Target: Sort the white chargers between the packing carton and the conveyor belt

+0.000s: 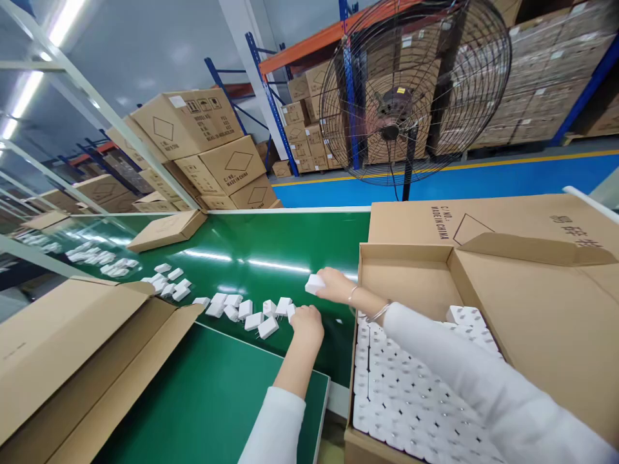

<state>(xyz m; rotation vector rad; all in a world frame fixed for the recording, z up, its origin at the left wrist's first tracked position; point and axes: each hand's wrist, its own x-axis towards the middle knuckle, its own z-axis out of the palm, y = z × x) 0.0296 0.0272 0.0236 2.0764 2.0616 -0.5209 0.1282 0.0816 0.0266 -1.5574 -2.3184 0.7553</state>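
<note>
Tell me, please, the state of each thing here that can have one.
Right hand: closed on a white block
Left hand: touching another white block; grip unclear
Loose white blocks: scattered on the green surface
Right carton: open, rows of packed white blocks inside
Left carton: flaps open
Fan: standing; spinning or not, I cannot tell
Ceiling lights: lit
</note>
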